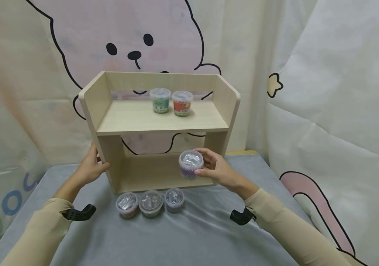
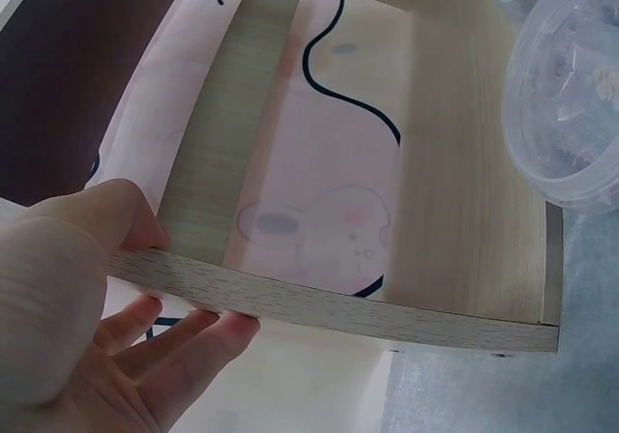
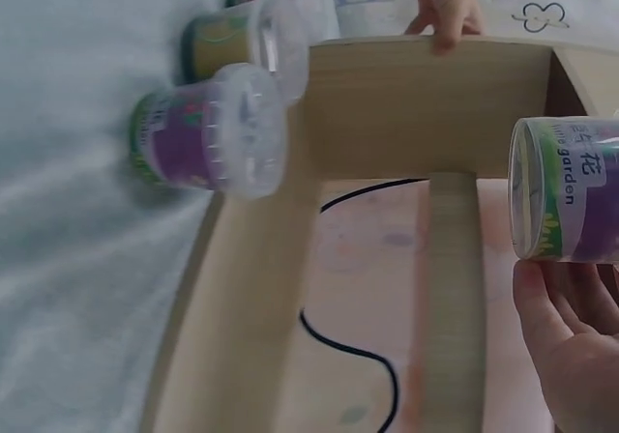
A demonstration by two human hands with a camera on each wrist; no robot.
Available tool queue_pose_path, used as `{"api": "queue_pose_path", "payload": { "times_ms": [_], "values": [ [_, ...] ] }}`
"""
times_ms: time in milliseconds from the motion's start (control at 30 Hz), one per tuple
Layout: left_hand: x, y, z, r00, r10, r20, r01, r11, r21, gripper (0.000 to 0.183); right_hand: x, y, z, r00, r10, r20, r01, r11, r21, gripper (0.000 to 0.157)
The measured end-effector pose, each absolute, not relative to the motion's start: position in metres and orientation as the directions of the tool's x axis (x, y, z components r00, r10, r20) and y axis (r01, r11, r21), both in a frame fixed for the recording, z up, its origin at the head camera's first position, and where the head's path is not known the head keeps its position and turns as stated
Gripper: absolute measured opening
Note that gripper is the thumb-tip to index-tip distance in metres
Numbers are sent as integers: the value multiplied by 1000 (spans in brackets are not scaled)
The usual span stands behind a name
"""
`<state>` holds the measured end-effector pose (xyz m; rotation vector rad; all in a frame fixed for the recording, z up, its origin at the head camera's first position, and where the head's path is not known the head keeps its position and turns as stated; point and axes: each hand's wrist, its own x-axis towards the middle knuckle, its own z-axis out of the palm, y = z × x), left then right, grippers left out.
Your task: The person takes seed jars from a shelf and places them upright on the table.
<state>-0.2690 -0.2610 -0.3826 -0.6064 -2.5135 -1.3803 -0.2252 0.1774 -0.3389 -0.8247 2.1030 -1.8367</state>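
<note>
My right hand [image 1: 220, 170] grips a small clear-lidded plastic tub [image 1: 189, 171] with a purple label, holding it up in front of the lower compartment of a pale wooden shelf [image 1: 133, 120]. In the right wrist view the tub [image 3: 585, 187] shows the printed word "garden". At the shelf's left side panel, my left hand [image 1: 88, 168] holds the edge. The left wrist view shows the thumb [image 2: 121, 211] on one face of the panel and the fingers on the other. On the upper board stand a green-labelled tub [image 1: 161, 101] and a red-labelled tub [image 1: 182, 105].
Three more lidded tubs stand in a row before the shelf: a reddish one [image 1: 127, 206], a middle one [image 1: 151, 204] and a purple one [image 1: 174, 200]. Grey cloth [image 1: 176, 240] covers the table. Printed curtains [image 1: 235, 74] hang behind and at both sides.
</note>
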Motion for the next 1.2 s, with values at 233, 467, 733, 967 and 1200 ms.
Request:
{"api": "queue_pose_path", "payload": {
  "times_ms": [233, 467, 733, 967, 1200],
  "values": [
    [-269, -260, -382, -898, 240, 368, 439, 490, 753, 104, -225, 185, -359, -811, -554, 186, -254, 48, -966, 72],
    [-268, -258, -384, -906, 228, 358, 424, 509, 749, 101, -226, 194, -378, -809, -568, 149, -245, 96, -965, 74],
    [-266, -259, -384, -908, 231, 351, 419, 527, 740, 101, -228, 199, -396, -801, -585, 129, -212, 75, -974, 71],
    [-268, -260, -384, -902, 237, 361, 432, 496, 753, 103, -230, 201, -414, -795, -602, 69, -152, 87, -985, 73],
    [-269, -260, -385, -900, 234, 367, 435, 495, 752, 104, -232, 206, -436, -792, -610, 32, -149, 143, -978, 73]
  ]
}}
